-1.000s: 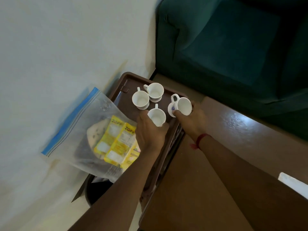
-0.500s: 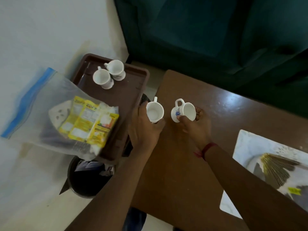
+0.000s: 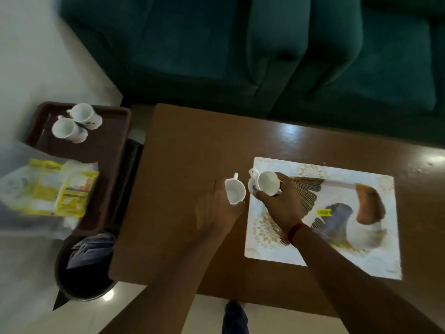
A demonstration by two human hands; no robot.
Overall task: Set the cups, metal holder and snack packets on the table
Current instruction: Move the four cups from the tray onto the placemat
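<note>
My left hand [image 3: 215, 210] grips a white cup [image 3: 234, 192] over the brown table [image 3: 187, 169]. Beside it, my right hand [image 3: 281, 203] holds a second white cup [image 3: 266, 183] with a blue print above the left edge of a patterned placemat [image 3: 337, 251]. Two more white cups [image 3: 65, 128] [image 3: 84, 114] stand at the far end of a brown tray [image 3: 106, 145] left of the table. A clear zip bag with yellow snack packets [image 3: 57, 189] lies on the tray's near end. No metal holder shows.
A dark green sofa [image 3: 265, 49] runs along the table's far side. A black bin [image 3: 81, 268] with dark contents stands on the floor below the tray. White floor lies to the left.
Both hands have carried their cups rightward from the tray's side to the middle of the table, the right one reaching the placemat. The view has swung right.
</note>
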